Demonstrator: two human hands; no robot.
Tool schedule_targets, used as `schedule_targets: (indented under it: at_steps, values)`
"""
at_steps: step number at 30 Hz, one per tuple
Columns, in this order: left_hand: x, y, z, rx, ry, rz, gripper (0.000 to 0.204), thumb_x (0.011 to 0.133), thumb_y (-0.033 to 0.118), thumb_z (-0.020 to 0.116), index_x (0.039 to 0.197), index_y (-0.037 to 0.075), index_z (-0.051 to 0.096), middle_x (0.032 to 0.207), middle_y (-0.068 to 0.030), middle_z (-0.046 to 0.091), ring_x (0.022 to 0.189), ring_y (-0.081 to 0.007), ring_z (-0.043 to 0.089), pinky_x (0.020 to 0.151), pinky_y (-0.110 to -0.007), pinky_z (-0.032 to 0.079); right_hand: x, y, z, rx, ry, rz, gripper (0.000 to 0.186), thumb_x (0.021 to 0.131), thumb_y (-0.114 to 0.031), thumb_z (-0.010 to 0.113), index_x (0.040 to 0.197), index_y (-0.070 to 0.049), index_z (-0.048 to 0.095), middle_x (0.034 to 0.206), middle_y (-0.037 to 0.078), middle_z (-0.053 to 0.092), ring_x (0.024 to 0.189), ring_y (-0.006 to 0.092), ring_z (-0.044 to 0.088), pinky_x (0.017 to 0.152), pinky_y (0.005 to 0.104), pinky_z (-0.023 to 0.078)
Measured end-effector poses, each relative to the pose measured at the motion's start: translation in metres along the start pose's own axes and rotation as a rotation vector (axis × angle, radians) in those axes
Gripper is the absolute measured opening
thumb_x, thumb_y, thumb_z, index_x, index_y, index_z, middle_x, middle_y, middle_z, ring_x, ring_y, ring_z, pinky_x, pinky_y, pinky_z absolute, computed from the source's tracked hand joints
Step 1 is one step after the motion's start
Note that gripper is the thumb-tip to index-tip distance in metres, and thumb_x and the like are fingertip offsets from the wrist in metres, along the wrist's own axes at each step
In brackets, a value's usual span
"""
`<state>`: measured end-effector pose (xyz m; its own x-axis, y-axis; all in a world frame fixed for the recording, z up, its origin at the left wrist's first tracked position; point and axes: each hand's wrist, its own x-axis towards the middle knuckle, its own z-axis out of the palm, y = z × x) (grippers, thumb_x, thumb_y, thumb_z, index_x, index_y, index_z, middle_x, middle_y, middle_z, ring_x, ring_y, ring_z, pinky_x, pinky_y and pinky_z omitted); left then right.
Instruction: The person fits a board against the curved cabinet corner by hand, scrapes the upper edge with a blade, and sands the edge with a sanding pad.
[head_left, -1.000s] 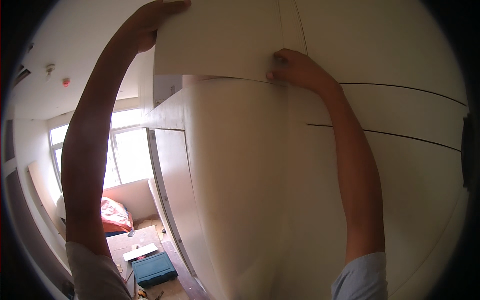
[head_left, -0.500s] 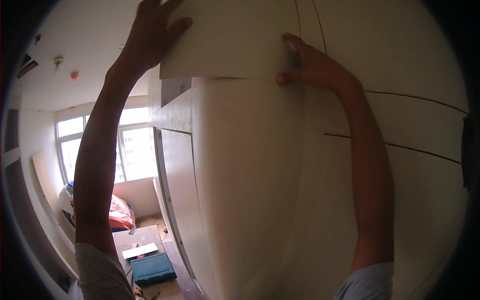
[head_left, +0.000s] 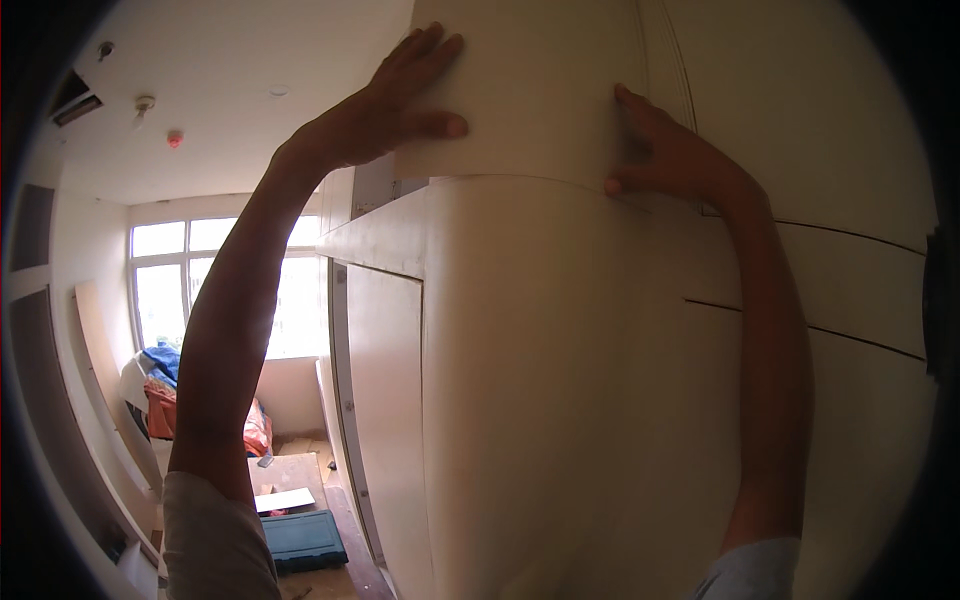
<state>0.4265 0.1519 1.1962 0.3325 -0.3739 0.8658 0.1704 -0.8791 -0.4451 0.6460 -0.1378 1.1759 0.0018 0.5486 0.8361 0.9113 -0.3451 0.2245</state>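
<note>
A pale, smooth cabinet panel (head_left: pixel 530 100) stands upright high in front of me, between my two raised arms. My left hand (head_left: pixel 405 100) lies against its left part, fingers stretched out and thumb apart. On its right side, my right hand (head_left: pixel 665 155) touches the surface with thumb and forefinger spread wide; its other fingers are mostly hidden. Below the panel's lower edge runs a large pale cabinet front (head_left: pixel 540 380). An opening (head_left: pixel 375 190) shows beside the panel's lower left corner.
More pale cabinet fronts (head_left: pixel 860 280) with dark seams stand at the right. At the left, a room holds a window (head_left: pixel 160 300), a leaning board (head_left: pixel 105 370), and orange and blue bundles (head_left: pixel 165 405). A teal case (head_left: pixel 305 540) lies low down near a white board (head_left: pixel 290 500).
The scene has shifted rightward in view. The panel's left edge sits farther right against the opening beside it. My left hand has come lower, its fingers now visible on the panel's face.
</note>
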Motion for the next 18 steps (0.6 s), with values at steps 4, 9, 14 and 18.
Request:
schedule_targets:
  at_steps: [4,9,14,18]
  values:
    - [-0.005,-0.007,0.000,-0.054,-0.028,0.045,0.114,0.079,0.070,0.076,0.166,0.025,0.018,0.174,-0.0120,0.004,0.160,-0.0307,0.005,0.127,-0.053,0.021,0.001,-0.006,-0.003,-0.027,-0.010,0.065,0.124,0.073,-0.047,0.087,0.164,-0.005,0.016,0.169,0.019,0.025,0.155,0.0321,0.027,0.127,0.0432,0.028]
    - [-0.015,-0.010,0.011,-0.057,-0.026,0.038,0.123,0.073,0.077,0.075,0.166,0.024,0.016,0.173,-0.0117,0.006,0.160,-0.0312,0.005,0.128,-0.054,0.022,0.001,0.001,0.001,-0.006,0.027,0.109,0.125,0.069,-0.041,0.091,0.166,-0.018,0.017,0.169,0.015,0.027,0.153,0.0340,0.032,0.125,0.0479,0.031]
    - [-0.021,-0.006,0.014,-0.148,0.013,0.033,0.120,0.072,0.072,0.077,0.166,0.027,0.018,0.174,-0.0063,0.008,0.159,-0.0316,0.009,0.127,-0.055,0.025,0.000,-0.003,-0.004,0.012,0.001,0.091,0.130,0.067,-0.054,0.090,0.165,-0.009,0.017,0.169,0.019,0.024,0.155,0.0352,0.027,0.127,0.0474,0.028]
    - [-0.028,0.008,0.007,-0.095,0.065,0.021,0.104,0.078,0.054,0.082,0.163,0.025,0.030,0.172,-0.0065,0.016,0.157,-0.0311,0.020,0.126,-0.053,0.029,0.001,0.005,-0.003,0.016,0.028,0.034,0.131,0.066,-0.055,0.090,0.165,-0.007,0.018,0.168,0.021,0.026,0.155,0.0360,0.028,0.125,0.0482,0.029]
